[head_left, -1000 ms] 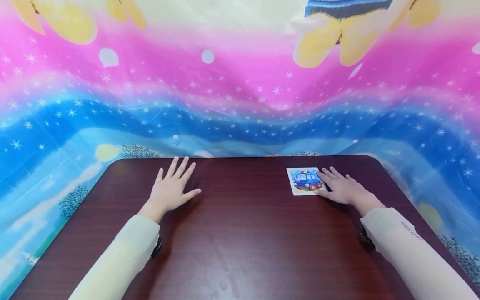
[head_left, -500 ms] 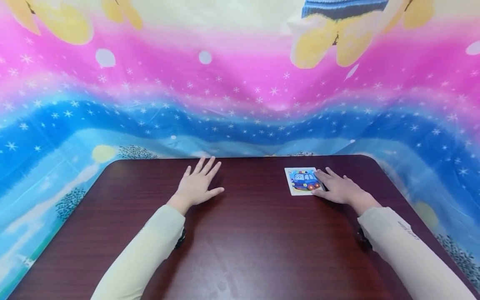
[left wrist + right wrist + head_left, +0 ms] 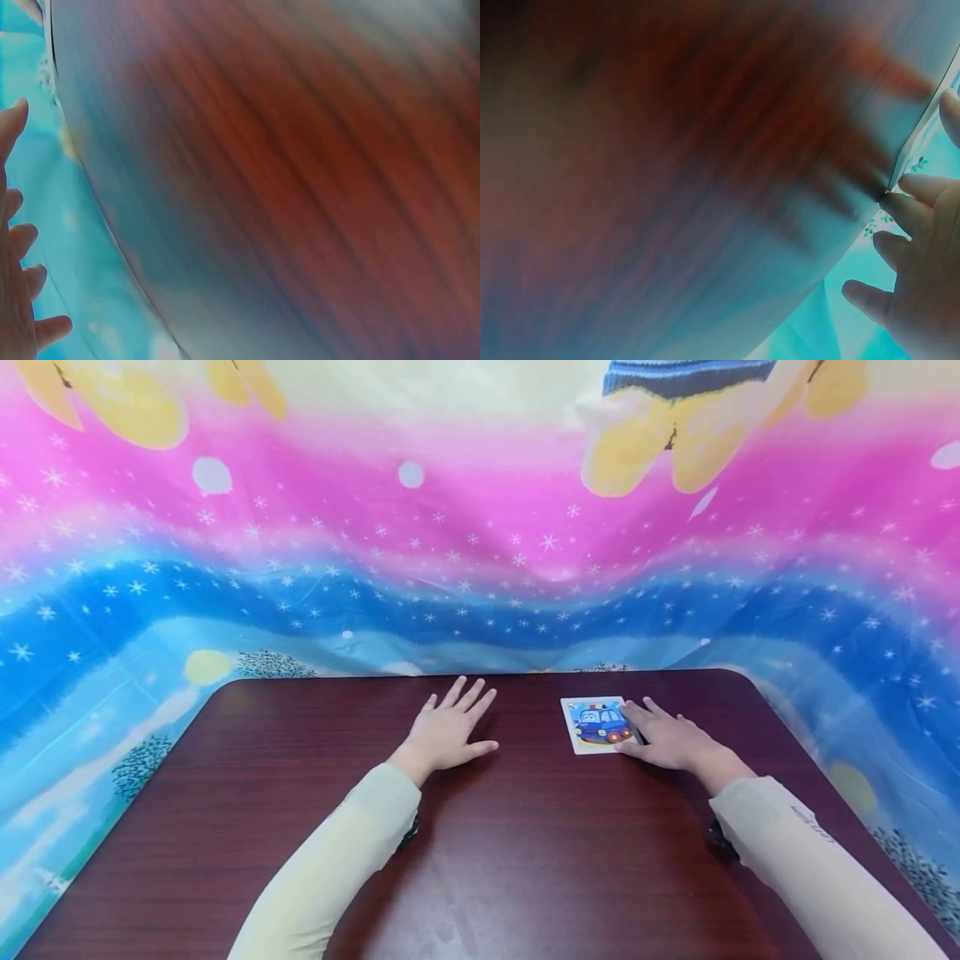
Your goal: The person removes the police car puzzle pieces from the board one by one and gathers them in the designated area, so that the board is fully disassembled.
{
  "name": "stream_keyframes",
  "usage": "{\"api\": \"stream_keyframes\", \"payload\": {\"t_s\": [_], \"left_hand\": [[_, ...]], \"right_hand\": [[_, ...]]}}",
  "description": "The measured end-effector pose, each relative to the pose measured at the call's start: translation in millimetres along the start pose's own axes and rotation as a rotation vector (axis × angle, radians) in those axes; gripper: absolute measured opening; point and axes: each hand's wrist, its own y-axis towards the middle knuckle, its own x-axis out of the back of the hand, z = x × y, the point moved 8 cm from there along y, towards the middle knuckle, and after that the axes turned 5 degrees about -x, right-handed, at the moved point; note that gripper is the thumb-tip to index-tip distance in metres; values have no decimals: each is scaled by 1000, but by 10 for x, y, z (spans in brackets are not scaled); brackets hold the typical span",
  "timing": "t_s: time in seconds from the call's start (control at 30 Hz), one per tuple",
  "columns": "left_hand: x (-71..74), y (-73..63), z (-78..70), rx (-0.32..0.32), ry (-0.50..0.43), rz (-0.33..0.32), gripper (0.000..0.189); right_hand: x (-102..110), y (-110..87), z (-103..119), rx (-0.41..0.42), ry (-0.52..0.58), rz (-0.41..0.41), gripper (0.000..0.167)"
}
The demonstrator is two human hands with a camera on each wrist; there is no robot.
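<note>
Right grip [image 3: 670,739] loosely spread, touching picture card [image 3: 594,727]; left grip [image 3: 446,734] splayed over tabletop [image 3: 547,843].

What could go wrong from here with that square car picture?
The car picture might twist if pushed, since the right hand appears to touch it only along its right side. It could also slip off the table if nudged backward, as the far edge is close behind it. And the left hand, apart from it on the other side, might bump it if brought across.
</note>
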Motion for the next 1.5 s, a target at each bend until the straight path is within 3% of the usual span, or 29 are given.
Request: {"api": "stream_keyframes", "payload": {"t_s": [0.3,0.93,1.5], "left_hand": [[-11,144,-281,-49,26,15,84],[-158,283,-738,-123,123,82,87],[-234,195,-763,-117,78,200,87]], "right_hand": [[17,-34,103,11,0,-12,87],[-111,-88,486,38,-69,-4,85],[-165,-193,840,99,-113,22,82]]}}
